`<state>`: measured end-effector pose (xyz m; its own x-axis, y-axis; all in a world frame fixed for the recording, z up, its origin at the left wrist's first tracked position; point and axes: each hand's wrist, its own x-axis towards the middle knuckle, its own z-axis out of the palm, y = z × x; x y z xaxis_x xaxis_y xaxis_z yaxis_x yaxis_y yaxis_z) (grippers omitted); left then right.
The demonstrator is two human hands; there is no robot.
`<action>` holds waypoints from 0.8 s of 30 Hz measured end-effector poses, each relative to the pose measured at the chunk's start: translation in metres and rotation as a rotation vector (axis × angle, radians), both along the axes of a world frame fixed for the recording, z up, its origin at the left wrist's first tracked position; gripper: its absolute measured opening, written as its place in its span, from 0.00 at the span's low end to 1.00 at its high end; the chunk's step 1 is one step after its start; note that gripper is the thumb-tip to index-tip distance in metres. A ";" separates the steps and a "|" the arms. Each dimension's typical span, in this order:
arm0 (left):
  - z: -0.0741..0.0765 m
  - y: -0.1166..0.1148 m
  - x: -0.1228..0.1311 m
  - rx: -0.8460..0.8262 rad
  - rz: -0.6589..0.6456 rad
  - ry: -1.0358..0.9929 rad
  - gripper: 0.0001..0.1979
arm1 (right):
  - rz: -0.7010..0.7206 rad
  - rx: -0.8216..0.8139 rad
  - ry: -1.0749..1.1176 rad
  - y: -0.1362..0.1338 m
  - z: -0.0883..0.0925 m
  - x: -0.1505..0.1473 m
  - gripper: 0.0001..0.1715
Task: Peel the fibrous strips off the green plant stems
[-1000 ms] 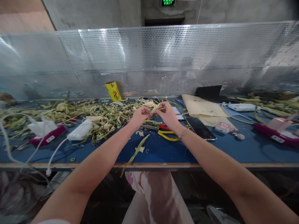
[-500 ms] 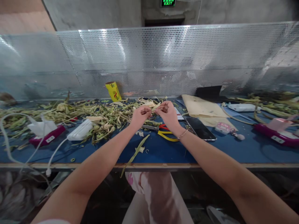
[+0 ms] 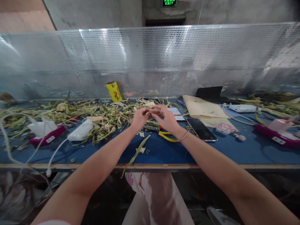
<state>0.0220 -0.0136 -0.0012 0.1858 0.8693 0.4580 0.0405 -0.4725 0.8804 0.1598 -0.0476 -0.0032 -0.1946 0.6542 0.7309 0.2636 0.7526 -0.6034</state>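
Note:
My left hand (image 3: 139,118) and my right hand (image 3: 167,119) meet fingertip to fingertip just above the blue table top (image 3: 211,150). Both pinch a small pale piece of plant stalk (image 3: 148,113), mostly hidden by the fingers. A bracelet circles my right wrist. Directly under the hands lie yellow-handled scissors (image 3: 167,136). A heap of green and pale plant trimmings (image 3: 103,116) spreads to the left of my left hand.
A long green strip (image 3: 136,153) hangs over the table's front edge. A dark phone (image 3: 201,128), a brown envelope (image 3: 201,107) and a pink device (image 3: 278,135) lie to the right. A white charger (image 3: 81,131), cable and another pink device (image 3: 47,137) sit left. A perforated metal screen (image 3: 150,62) backs the table.
Both hands have dropped slightly and closed together. The pale stalk tip that stuck out between them earlier is now covered by my right fingers.

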 end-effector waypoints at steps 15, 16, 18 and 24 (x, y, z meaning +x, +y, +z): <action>0.002 -0.001 0.001 -0.186 -0.021 -0.193 0.06 | -0.257 -0.035 0.036 0.018 -0.002 0.008 0.13; 0.002 -0.001 0.002 -0.188 -0.029 -0.202 0.06 | -0.258 -0.039 0.045 0.018 -0.002 0.007 0.14; 0.001 -0.001 0.002 -0.185 -0.042 -0.210 0.07 | -0.256 -0.055 0.061 0.018 -0.002 0.007 0.13; 0.001 -0.001 0.004 -0.270 -0.135 -0.276 0.09 | -0.155 -0.145 0.101 0.020 -0.002 0.005 0.04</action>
<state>0.0260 -0.0145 -0.0006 0.2087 0.9413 0.2654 -0.2617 -0.2077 0.9425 0.1651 -0.0276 -0.0049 -0.0141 0.7703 0.6376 0.3021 0.6111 -0.7316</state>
